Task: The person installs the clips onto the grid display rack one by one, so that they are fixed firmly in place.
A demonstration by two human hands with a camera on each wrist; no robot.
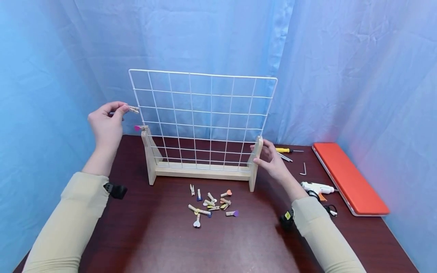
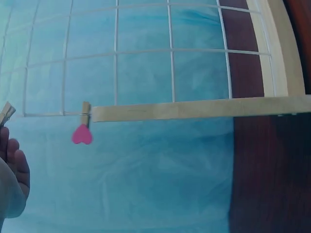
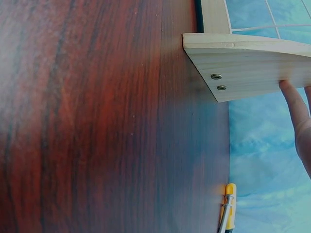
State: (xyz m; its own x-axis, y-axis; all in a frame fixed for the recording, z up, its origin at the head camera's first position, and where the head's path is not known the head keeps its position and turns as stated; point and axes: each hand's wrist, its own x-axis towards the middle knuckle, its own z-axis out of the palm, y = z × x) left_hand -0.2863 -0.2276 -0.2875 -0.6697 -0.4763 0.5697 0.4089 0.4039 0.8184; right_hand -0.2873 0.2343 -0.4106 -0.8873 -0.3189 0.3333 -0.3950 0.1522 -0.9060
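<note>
A white wire grid (image 1: 201, 102) stands upright in a wooden stand (image 1: 201, 172). My left hand (image 1: 108, 121) pinches a wooden clothespin (image 1: 134, 109) between thumb and fingers, its free end right at the grid's left edge wire. Below it, a clothespin with a pink heart (image 2: 82, 134) is clipped on the same edge wire, just above the stand's left upright. On the other side my right hand (image 1: 272, 161) holds the stand's right upright (image 1: 255, 163), thumb in front and fingers behind. In the right wrist view a fingertip touches the upright's outer face (image 3: 257, 73), which has two screws.
Several loose clothespins with coloured hearts (image 1: 203, 212) lie on the dark table (image 1: 177, 246) before the stand. At the right are a yellow screwdriver (image 1: 283, 150), a hex key (image 1: 304, 169), a white glue gun (image 1: 317, 187) and a red case (image 1: 349, 178). Blue curtains (image 1: 218, 34) surround the table.
</note>
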